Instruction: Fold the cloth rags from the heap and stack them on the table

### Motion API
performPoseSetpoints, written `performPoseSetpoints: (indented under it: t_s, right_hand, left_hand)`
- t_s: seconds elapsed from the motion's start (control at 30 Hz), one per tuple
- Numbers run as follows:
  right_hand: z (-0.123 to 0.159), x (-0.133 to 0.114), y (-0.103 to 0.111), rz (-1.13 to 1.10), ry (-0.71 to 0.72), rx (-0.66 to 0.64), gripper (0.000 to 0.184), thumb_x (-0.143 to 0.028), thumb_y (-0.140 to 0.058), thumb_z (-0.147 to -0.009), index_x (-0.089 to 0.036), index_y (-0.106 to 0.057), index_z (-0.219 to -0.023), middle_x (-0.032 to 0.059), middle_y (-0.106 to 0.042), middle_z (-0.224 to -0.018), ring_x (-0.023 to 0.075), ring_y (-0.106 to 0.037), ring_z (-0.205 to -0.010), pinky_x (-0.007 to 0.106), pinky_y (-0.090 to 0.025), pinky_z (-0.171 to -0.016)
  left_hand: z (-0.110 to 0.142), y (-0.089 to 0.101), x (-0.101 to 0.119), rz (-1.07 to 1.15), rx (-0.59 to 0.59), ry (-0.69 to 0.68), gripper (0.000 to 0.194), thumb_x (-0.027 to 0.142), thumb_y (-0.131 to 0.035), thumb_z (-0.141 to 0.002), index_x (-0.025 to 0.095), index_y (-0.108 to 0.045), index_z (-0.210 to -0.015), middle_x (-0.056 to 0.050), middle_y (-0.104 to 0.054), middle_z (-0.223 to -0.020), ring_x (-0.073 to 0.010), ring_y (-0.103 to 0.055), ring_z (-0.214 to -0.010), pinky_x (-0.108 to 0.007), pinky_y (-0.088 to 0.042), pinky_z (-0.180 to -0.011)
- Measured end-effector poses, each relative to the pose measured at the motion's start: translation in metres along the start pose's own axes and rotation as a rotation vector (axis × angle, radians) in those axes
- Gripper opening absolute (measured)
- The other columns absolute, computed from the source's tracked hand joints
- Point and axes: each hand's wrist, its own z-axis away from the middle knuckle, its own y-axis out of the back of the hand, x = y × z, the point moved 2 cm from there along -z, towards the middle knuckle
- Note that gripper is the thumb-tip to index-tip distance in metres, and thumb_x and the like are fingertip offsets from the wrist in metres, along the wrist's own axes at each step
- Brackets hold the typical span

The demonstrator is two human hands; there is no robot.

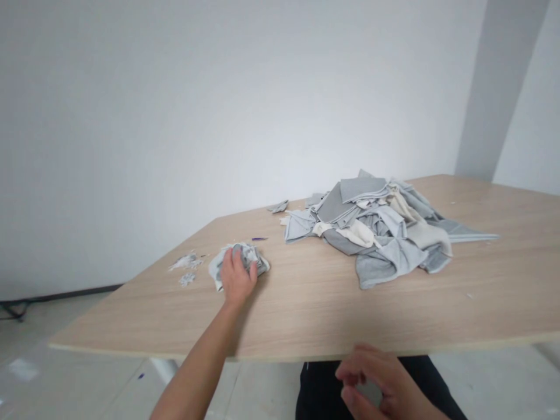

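On the left part of the table, my left hand [237, 280] lies over a small bundle of grey and white cloth pieces [261, 265]. Its fingers and thumb curve around the top of the bundle, and the palm side is hidden. Low in the view, my right hand [380, 382] hovers at the table's front edge, above dark trousers. Its fingers are bent and the thumb stands apart from them; I see nothing held in the gap.
A large heap of grey and cream cloth pieces [385, 233] covers the table's middle right. A thin purple tool [259, 238] lies behind the bundle. White scraps [187, 261] are scattered to the left. A small folded grey cloth [278, 206] lies at the wooden table's [306, 315] back edge, near the wall.
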Motion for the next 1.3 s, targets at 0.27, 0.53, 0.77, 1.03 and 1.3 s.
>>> performPoseSetpoints:
  t_s: [0.27, 0.53, 0.77, 1.03, 1.3]
  right_hand:
    - [-0.017, 0.122, -0.014, 0.545, -0.377, 0.015, 0.038, -0.03, -0.055, -0.083, -0.012, -0.063, -0.116, 0.0166, -0.054, -0.132, 0.0304, -0.042, -0.129, 0.047, -0.035, -0.106]
    - [-0.015, 0.128, -0.016, 0.53, -0.403, -0.163, 0.056, -0.046, -0.056, -0.083, -0.018, -0.053, -0.131, 0.0121, -0.044, -0.143, 0.0319, -0.036, -0.133, 0.051, -0.025, -0.11]
    - [-0.018, 0.145, -0.019, 0.585, -0.343, -0.253, 0.062, -0.057, -0.052, -0.082, -0.015, -0.056, -0.127, 0.0132, -0.048, -0.139, 0.0347, -0.042, -0.129, 0.05, -0.032, -0.107]
    - [0.0, 0.211, -0.053, 0.878, 0.087, 0.164, 0.04, -0.053, -0.057, -0.081, -0.02, -0.065, -0.102, 0.0068, -0.068, -0.113, 0.0257, -0.063, -0.102, 0.036, -0.048, -0.088]
    - [-0.002, 0.233, -0.083, 0.824, -0.011, 0.244, 0.014, -0.028, -0.051, -0.089, -0.026, -0.064, -0.093, 0.0028, -0.071, -0.105, 0.0232, -0.065, -0.099, 0.041, -0.04, -0.1]
  left_hand:
    - [0.02, -0.054, 0.048, -0.035, -0.183, -0.489, 0.033, 0.031, -0.046, -0.086, 0.014, -0.057, -0.112, -0.018, -0.041, -0.141, -0.031, -0.032, -0.136, -0.047, -0.033, -0.107]
    - [0.036, -0.107, 0.08, 0.046, -0.416, -0.539, 0.027, 0.031, -0.046, -0.087, 0.018, -0.066, -0.099, -0.012, -0.055, -0.129, -0.027, -0.044, -0.128, -0.044, -0.037, -0.105]
    - [-0.015, -0.142, 0.145, 0.145, -0.462, -0.516, 0.024, 0.022, -0.046, -0.084, 0.019, -0.068, -0.095, -0.01, -0.058, -0.126, -0.0238, -0.051, -0.121, -0.039, -0.039, -0.105]
    - [-0.101, -0.198, 0.227, 0.145, -0.419, -0.294, 0.034, 0.032, -0.039, -0.091, 0.018, -0.059, -0.114, -0.011, -0.06, -0.121, -0.0214, -0.052, -0.117, -0.034, -0.038, -0.102]
    - [-0.129, -0.223, 0.243, -0.019, -0.539, -0.104, 0.032, 0.042, -0.046, -0.085, 0.019, -0.061, -0.102, -0.014, -0.069, -0.094, -0.0281, -0.066, -0.089, -0.035, -0.048, -0.073]
